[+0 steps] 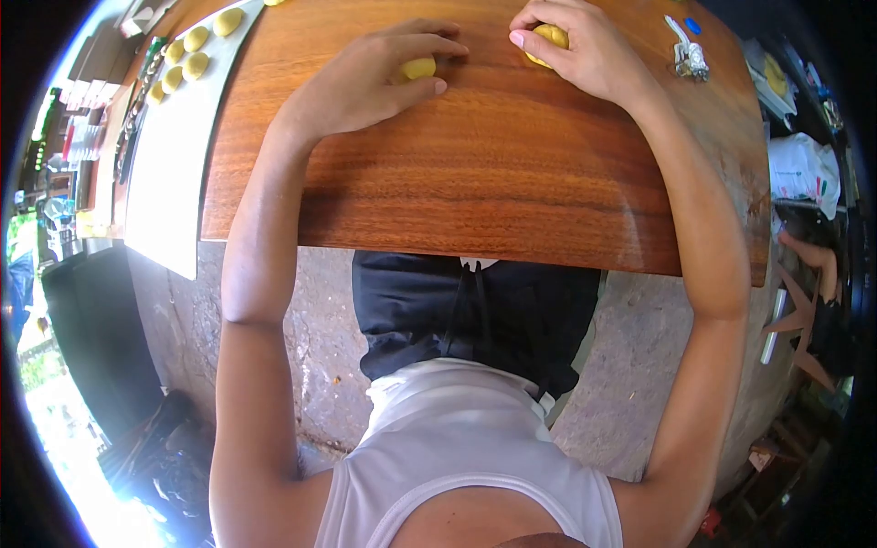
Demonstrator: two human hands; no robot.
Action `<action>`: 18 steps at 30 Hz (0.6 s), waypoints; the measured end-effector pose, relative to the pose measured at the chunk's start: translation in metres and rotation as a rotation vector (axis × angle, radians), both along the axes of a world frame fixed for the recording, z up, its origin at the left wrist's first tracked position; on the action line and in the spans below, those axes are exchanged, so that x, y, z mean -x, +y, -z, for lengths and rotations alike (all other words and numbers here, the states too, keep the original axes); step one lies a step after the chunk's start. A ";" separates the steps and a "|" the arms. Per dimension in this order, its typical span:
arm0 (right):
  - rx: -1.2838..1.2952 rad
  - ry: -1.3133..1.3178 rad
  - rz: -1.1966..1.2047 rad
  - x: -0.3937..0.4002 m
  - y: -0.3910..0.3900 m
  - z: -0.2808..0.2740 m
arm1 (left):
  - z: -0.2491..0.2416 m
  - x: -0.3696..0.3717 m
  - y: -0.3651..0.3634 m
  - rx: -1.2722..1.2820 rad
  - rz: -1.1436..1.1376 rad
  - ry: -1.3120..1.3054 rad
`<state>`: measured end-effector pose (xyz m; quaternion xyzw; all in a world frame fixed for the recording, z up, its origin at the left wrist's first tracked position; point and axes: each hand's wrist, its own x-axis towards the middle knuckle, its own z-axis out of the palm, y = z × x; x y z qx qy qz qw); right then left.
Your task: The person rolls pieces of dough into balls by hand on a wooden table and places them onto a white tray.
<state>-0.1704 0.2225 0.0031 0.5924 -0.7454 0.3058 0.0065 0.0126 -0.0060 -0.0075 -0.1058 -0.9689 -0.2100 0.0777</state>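
A yellow dough ball [419,68] rests on the wooden table [475,173], cupped by my left hand [375,80]. The thumb and fingers of that hand curve around the ball from the left. To the right, my right hand [586,53] curls over a second yellow dough ball [551,38], with the thumb along its near side. Both balls are partly hidden by the fingers. On a pale tray [169,192] at the left lie several round yellow dough balls [195,66], near its far end.
A small white and metallic item [690,60] and a blue piece [692,26] lie at the table's far right. Beyond the right edge stands a white plastic bag [804,173]. A dark panel [100,320] is at the lower left. The table's front edge runs close to my waist.
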 end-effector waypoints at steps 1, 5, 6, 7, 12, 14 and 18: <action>-0.005 -0.013 0.010 -0.001 0.000 0.000 | -0.001 0.000 0.000 -0.005 -0.002 -0.011; -0.009 0.007 0.014 0.000 0.000 0.000 | -0.002 -0.002 -0.003 0.021 0.010 -0.001; -0.008 0.000 0.017 -0.001 0.000 0.000 | -0.002 -0.003 -0.003 0.022 0.016 0.004; -0.006 -0.007 0.021 -0.001 0.000 -0.001 | -0.003 -0.005 -0.003 0.023 0.023 0.008; -0.010 -0.006 0.021 0.000 0.000 -0.001 | -0.007 -0.012 -0.003 0.006 -0.015 -0.028; -0.020 -0.017 0.030 -0.002 -0.001 0.000 | -0.003 -0.012 -0.003 0.007 -0.013 -0.013; -0.036 0.007 0.054 -0.004 -0.004 0.002 | 0.013 0.001 0.009 -0.064 -0.026 0.134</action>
